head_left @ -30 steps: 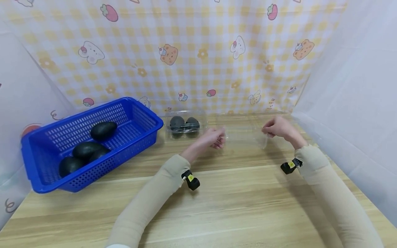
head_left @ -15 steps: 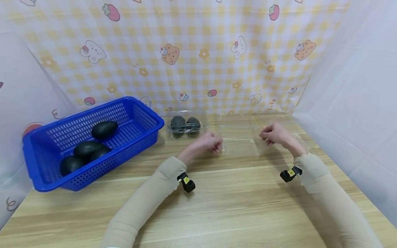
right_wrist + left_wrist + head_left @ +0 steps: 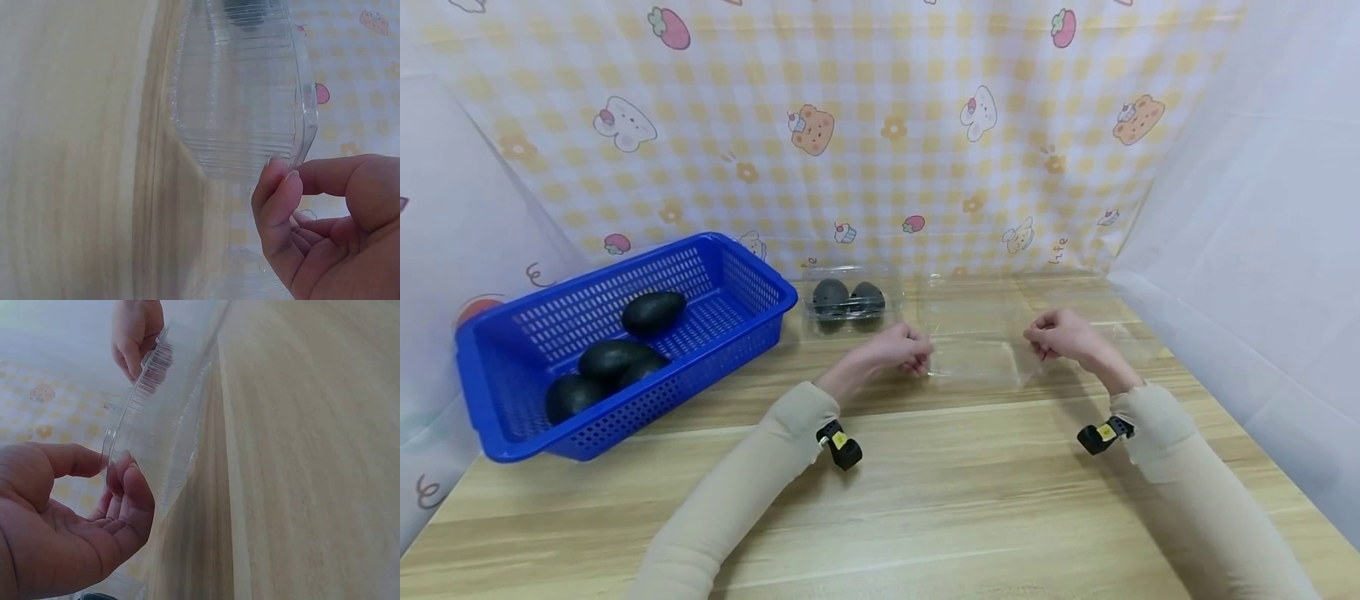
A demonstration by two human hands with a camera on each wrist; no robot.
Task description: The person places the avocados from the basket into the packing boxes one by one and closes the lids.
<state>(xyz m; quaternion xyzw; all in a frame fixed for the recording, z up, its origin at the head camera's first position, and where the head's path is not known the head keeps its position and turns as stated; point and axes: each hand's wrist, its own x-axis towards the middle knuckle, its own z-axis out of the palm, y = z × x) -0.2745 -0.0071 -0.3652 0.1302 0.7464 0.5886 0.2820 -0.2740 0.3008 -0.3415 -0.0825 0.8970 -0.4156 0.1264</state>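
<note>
A clear plastic clamshell container [image 3: 973,358] stands between the hands, with no fruit visible inside. My left hand [image 3: 898,346] pinches its left rim; in the left wrist view, the thumb and fingertips [image 3: 134,478] meet on the ridged edge. On the opposite side my right hand [image 3: 1063,335] pinches the rim near a corner, as the right wrist view shows with the clear wall [image 3: 250,106] beside the fingertips. Its transparent outline is faint in the head view. Behind my left hand sits another clear container [image 3: 891,293] holding two dark avocados [image 3: 831,298].
A blue perforated basket [image 3: 760,333] with several dark avocados [image 3: 653,312] stands at the left. Further faint clear plastic [image 3: 1093,312] lies at the right rear of the wooden table [image 3: 940,492]. A checked curtain [image 3: 880,175] closes off the back.
Both hands have drawn the clear container nearer to me across the table. My left hand has also shifted a little left; the basket and the avocado-filled container stay put.
</note>
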